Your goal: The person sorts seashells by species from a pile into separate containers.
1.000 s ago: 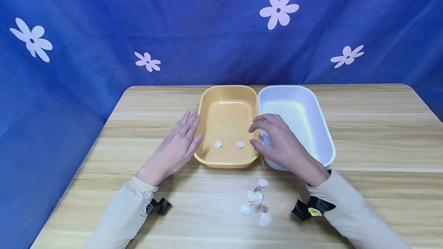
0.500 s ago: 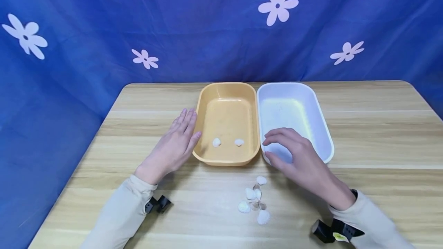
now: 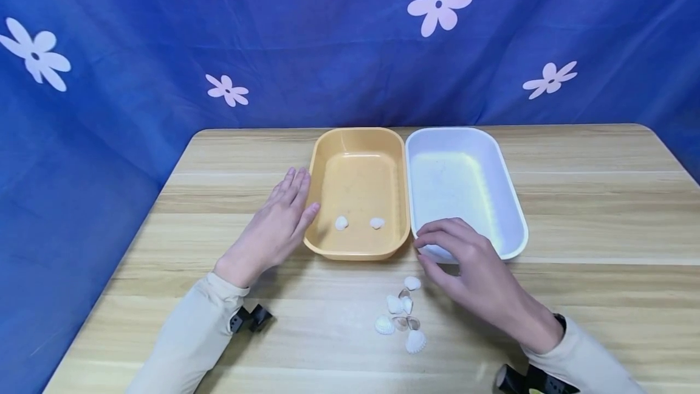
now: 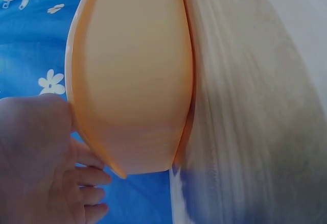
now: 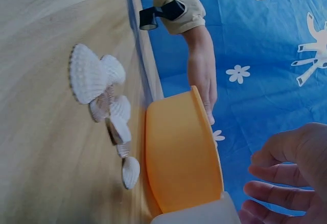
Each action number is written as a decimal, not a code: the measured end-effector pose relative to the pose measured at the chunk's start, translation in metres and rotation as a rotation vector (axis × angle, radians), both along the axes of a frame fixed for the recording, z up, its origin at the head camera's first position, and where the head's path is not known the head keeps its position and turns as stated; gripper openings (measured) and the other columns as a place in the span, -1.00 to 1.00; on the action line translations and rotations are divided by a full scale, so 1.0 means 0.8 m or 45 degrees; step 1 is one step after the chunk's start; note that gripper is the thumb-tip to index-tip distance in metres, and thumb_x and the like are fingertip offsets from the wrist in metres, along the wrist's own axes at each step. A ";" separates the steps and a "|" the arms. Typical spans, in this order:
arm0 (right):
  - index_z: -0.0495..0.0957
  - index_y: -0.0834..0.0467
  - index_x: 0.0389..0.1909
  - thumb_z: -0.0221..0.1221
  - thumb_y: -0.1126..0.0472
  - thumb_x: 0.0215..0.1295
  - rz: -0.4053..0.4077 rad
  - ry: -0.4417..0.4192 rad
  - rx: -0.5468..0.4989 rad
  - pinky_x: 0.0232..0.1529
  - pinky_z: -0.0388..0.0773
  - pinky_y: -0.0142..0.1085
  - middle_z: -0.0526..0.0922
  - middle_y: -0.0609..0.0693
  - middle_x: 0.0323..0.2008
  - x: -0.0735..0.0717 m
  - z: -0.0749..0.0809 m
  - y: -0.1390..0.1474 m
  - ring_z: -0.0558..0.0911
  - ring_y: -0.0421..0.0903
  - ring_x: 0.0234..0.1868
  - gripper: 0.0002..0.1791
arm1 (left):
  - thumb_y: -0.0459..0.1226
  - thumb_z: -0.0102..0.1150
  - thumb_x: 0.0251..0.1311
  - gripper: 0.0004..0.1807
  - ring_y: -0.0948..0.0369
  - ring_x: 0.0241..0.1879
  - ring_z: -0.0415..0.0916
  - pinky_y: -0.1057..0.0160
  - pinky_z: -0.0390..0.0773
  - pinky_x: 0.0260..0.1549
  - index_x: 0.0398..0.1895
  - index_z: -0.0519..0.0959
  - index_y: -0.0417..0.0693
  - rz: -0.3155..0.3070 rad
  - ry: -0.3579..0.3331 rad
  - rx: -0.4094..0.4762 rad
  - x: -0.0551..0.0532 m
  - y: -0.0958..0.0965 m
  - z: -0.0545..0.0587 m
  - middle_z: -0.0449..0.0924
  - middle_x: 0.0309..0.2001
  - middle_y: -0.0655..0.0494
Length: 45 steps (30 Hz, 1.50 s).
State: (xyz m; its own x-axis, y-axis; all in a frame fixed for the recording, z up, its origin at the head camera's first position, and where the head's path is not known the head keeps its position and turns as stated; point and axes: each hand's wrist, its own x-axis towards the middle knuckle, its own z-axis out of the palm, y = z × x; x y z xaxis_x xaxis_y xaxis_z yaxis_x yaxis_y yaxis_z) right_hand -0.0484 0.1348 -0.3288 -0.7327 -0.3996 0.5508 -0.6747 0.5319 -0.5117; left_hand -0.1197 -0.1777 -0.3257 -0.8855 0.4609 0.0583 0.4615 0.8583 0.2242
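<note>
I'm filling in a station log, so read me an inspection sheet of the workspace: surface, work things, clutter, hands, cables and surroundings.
Surface: wood-grain table, its far corners rounded.
Work things: orange tray with two white shells near its front end; white tray beside it, no shells in the part that shows; loose shells, white and brownish, grouped on the table in front of the trays.
Clutter: nothing seen.
Hands: left hand at the orange tray's left rim, fingers straight; right hand over the white tray's near end, fingers curved, holding nothing visible. Both wrists carry black cameras.
Cables: nothing seen.
Surroundings: blue cloth with pale flowers, behind the table and along its left.
</note>
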 end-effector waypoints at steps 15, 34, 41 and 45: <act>0.67 0.16 -0.28 0.25 0.29 0.13 0.093 0.090 0.015 0.14 0.40 -0.47 0.63 -0.04 -0.14 0.016 -0.003 0.006 0.55 -0.08 -0.03 -0.86 | -0.02 -0.38 0.53 -0.29 -0.12 0.49 -0.27 -0.05 -0.15 0.45 0.46 -0.07 -0.43 -0.034 0.022 0.004 0.001 0.004 0.004 -0.14 0.48 -0.31; 0.67 0.12 -0.26 0.37 0.35 -0.02 0.278 0.079 0.178 -0.12 0.58 -0.46 0.66 -0.17 -0.24 0.037 -0.023 0.005 0.63 -0.24 -0.22 -0.75 | 0.00 -0.40 0.52 -0.28 -0.11 0.49 -0.30 -0.01 -0.20 0.46 0.46 -0.06 -0.42 -0.013 -0.008 -0.001 0.003 0.003 0.001 -0.16 0.49 -0.29; 0.66 0.09 -0.28 0.39 0.30 0.02 0.388 0.064 0.226 -0.19 0.57 -0.50 0.65 -0.19 -0.28 0.042 -0.029 0.004 0.62 -0.31 -0.26 -0.79 | 0.00 -0.40 0.52 -0.28 -0.13 0.49 -0.28 -0.05 -0.14 0.45 0.45 -0.05 -0.43 -0.018 0.005 0.000 0.003 0.003 0.000 -0.13 0.48 -0.32; 0.65 0.03 -0.29 0.39 0.31 0.01 0.433 0.024 0.230 -0.21 0.53 -0.54 0.64 -0.24 -0.30 0.044 -0.032 0.003 0.59 -0.36 -0.27 -0.77 | 0.00 -0.40 0.52 -0.28 -0.10 0.49 -0.31 -0.05 -0.15 0.45 0.46 -0.06 -0.43 -0.013 0.001 -0.001 0.003 0.002 0.000 -0.15 0.49 -0.30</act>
State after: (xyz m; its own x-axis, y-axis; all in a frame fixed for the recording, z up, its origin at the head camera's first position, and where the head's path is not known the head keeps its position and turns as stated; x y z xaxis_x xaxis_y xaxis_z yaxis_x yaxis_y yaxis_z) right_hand -0.0131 0.1375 -0.3548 -0.5319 -0.7100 0.4615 -0.8366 0.3562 -0.4162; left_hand -0.1175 -0.1757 -0.3257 -0.8807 0.4701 0.0590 0.4706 0.8536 0.2234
